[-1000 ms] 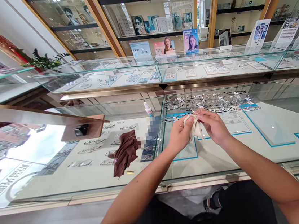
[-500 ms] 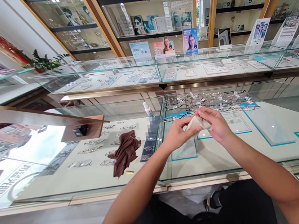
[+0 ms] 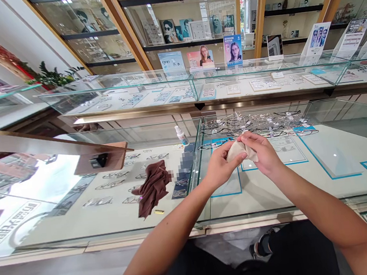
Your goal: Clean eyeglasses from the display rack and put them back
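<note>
Above the glass counter, my left hand (image 3: 221,165) is closed around a crumpled beige cleaning cloth (image 3: 236,149), its thumb pressed along the near side. Opposite it, my right hand (image 3: 263,153) pinches a thin-rimmed pair of glasses (image 3: 238,124) at the cloth's upper edge. One clear lens and a slender part stick up beyond the fingertips. Cloth and fingers hide the rest of the glasses. A loose end of the cloth lies against my right palm.
A brown cloth (image 3: 154,188) lies rumpled on the counter to the left, near a small yellow piece (image 3: 159,212). A white spray bottle (image 3: 181,135) stands farther back. Rows of glasses (image 3: 270,122) sit beyond my hands. A wooden stand (image 3: 101,158) juts in from the left.
My hands stay together and have shifted very slightly left. The cloth is bunched a little differently between the fingers, and the lens still shows above them.
</note>
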Available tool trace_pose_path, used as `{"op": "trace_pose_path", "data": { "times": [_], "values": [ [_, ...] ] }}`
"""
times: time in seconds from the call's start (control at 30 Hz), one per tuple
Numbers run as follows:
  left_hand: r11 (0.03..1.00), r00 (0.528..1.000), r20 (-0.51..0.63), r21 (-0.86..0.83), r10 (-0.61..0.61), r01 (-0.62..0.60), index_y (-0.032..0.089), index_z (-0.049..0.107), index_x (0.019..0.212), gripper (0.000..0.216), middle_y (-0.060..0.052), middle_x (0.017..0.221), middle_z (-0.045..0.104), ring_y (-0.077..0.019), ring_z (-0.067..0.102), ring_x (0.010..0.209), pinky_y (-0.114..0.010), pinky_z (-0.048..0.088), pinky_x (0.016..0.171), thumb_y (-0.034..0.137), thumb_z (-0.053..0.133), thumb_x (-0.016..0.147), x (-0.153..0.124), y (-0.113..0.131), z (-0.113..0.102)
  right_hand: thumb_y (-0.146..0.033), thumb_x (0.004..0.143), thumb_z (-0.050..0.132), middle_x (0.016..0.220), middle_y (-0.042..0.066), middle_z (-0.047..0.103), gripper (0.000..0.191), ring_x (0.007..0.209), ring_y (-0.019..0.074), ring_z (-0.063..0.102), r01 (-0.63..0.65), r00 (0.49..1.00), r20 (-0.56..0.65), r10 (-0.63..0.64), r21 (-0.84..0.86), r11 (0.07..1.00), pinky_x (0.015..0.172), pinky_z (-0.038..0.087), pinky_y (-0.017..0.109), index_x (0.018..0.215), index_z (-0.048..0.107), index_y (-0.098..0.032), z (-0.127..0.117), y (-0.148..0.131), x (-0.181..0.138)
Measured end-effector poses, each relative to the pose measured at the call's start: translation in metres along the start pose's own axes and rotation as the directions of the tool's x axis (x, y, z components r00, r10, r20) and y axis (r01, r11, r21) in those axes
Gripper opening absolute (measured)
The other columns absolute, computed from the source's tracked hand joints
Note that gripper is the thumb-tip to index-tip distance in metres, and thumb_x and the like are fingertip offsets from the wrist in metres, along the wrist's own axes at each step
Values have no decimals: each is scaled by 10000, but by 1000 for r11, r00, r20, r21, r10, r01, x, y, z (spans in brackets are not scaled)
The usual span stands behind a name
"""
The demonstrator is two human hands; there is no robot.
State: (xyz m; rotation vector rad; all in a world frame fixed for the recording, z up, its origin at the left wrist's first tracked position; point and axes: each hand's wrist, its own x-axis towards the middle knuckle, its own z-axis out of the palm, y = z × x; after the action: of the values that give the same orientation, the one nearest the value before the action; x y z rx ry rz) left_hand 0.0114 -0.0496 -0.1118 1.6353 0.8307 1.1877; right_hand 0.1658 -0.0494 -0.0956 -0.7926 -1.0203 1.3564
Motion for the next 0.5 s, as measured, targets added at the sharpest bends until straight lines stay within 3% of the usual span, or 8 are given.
{"op": "trace_pose_path", "data": {
  "times": [0.13, 0.27, 0.37, 0.5],
  "values": [
    [999, 993, -113, 32, 31, -27, 161, 703, 896, 549, -1, 741, 616, -126, 494, 668, -257, 406, 644, 695, 787, 796, -2, -1, 3, -566, 631, 926, 860, 22, 705, 378, 799, 186, 621, -36, 999, 30, 36, 3, 999, 712, 518, 317, 760, 779, -243, 4, 1, -3],
    [996, 986, -153, 68, 60, -50, 174, 655, 807, 608, 11, 684, 557, -123, 457, 645, -260, 377, 626, 781, 674, 851, -2, 1, 4, -556, 639, 937, 852, 11, 699, 363, 832, 183, 637, -16, 998, 55, 14, 24, 1000, 781, 542, 319, 736, 777, -246, 7, 2, -5],
    [997, 991, -127, 58, 53, -46, 181, 581, 719, 662, 8, 661, 514, -125, 437, 644, -262, 370, 622, 824, 594, 877, 1, 2, 1, -521, 654, 935, 858, 3, 688, 329, 850, 176, 628, 13, 999, 41, -13, 7, 1000, 801, 534, 309, 712, 762, -247, 6, 2, -6],
    [1000, 1000, 2, -7, -4, 4, 174, 591, 743, 689, 4, 686, 532, -123, 437, 652, -267, 393, 640, 853, 583, 861, 6, 4, -5, -496, 656, 925, 850, -1, 694, 313, 832, 175, 628, -3, 1000, 19, 3, 4, 1000, 786, 519, 313, 726, 758, -241, 2, 1, -3]
  ]
}}
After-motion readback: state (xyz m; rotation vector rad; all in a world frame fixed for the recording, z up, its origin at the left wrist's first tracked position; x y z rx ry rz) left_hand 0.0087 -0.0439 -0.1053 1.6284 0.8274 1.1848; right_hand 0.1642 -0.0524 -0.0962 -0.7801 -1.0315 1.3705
